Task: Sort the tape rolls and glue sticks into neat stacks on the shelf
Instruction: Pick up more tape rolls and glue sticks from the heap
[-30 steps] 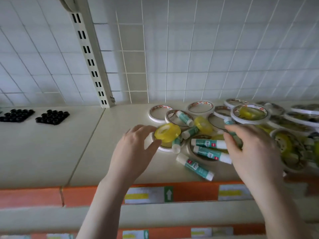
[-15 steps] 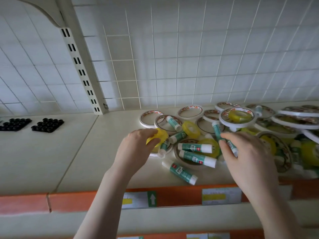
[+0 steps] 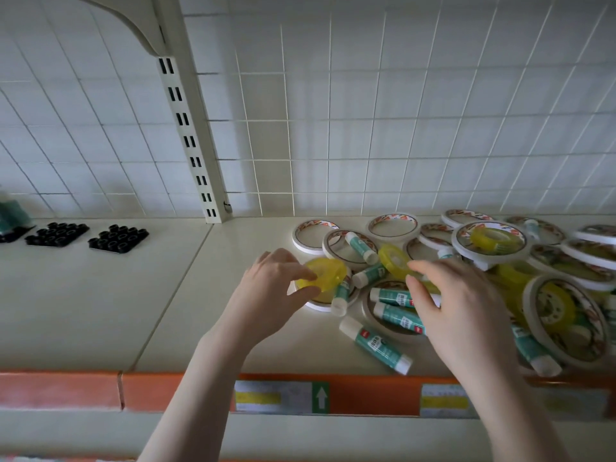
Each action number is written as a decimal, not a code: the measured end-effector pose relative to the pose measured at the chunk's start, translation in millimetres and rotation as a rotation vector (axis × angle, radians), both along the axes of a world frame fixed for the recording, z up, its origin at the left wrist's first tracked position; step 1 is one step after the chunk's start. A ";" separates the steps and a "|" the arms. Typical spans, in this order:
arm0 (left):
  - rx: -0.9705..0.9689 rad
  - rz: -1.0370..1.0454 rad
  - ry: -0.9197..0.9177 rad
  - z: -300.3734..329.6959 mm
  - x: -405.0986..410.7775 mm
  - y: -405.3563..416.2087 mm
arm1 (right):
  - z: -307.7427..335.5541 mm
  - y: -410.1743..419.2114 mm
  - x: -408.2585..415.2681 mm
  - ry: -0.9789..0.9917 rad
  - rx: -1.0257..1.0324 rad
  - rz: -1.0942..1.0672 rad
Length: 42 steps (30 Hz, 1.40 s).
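Observation:
My left hand (image 3: 273, 295) pinches a yellow tape roll (image 3: 325, 273) between thumb and fingers, just above a white tape ring (image 3: 320, 303). My right hand (image 3: 466, 311) spreads over two teal glue sticks (image 3: 395, 296) and another yellow roll (image 3: 393, 260). Its palm hides whatever it holds. A third glue stick (image 3: 375, 345) lies loose near the front edge of the shelf (image 3: 100, 311). Several white tape rings (image 3: 393, 225), yellow rolls and glue sticks lie jumbled over the right half of the shelf.
Two black trays of small caps (image 3: 120, 238) sit at the back left. A slotted upright (image 3: 190, 138) stands against the white grid back wall. An orange label strip (image 3: 60, 390) runs along the front edge. A tall ring stack (image 3: 493, 248) stands at the back right.
My left hand has closed on the yellow roll and tilted it up. My right hand has slid left over the glue sticks. The view has tilted upward.

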<state>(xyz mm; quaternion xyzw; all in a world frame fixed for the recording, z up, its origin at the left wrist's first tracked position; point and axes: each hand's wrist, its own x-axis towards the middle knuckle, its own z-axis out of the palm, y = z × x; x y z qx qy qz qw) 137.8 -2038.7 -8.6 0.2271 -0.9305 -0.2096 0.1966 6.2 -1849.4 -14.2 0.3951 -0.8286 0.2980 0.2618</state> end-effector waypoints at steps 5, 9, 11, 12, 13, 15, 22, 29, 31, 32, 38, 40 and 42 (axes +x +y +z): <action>-0.033 -0.004 0.049 -1.8 4.7 -6.1 | 0.2 -7.6 -0.3 -0.012 0.024 0.027; -0.031 0.032 0.139 4.2 14.7 -15.6 | 5.1 -21.8 1.4 0.014 0.061 0.132; -0.023 0.059 0.163 6.2 21.8 -20.7 | 8.7 -33.1 4.4 0.027 0.090 0.191; -0.021 0.070 0.168 7.0 25.5 -23.0 | 10.3 -39.1 6.0 0.030 0.105 0.225; -0.020 0.082 0.168 7.5 29.4 -25.1 | 12.2 -45.4 8.0 0.033 0.126 0.259; -0.018 0.113 0.155 7.8 37.5 -29.0 | 15.3 -59.2 10.9 0.051 0.174 0.326; 0.001 0.231 0.095 1.5 65.9 -41.1 | 9.7 -93.2 17.5 0.063 0.474 0.384; 0.007 0.340 0.077 -2.5 82.4 -40.2 | 12.7 -92.0 17.0 -0.026 0.552 0.358; 0.008 0.370 0.067 -3.8 84.5 -36.1 | 9.2 -90.3 16.5 -0.026 0.504 0.366; 0.011 0.384 0.063 -4.7 85.8 -33.4 | 8.2 -89.3 16.2 -0.030 0.471 0.370; 0.006 0.440 0.043 -10.4 99.6 -24.5 | 9.1 -87.7 23.1 -0.147 0.220 0.424; -0.011 0.432 0.050 -8.9 107.0 -26.0 | 10.1 -90.7 32.0 -0.154 0.131 0.439; -0.035 0.420 0.070 -5.8 115.6 -31.4 | 9.0 -96.2 43.8 -0.158 0.073 0.466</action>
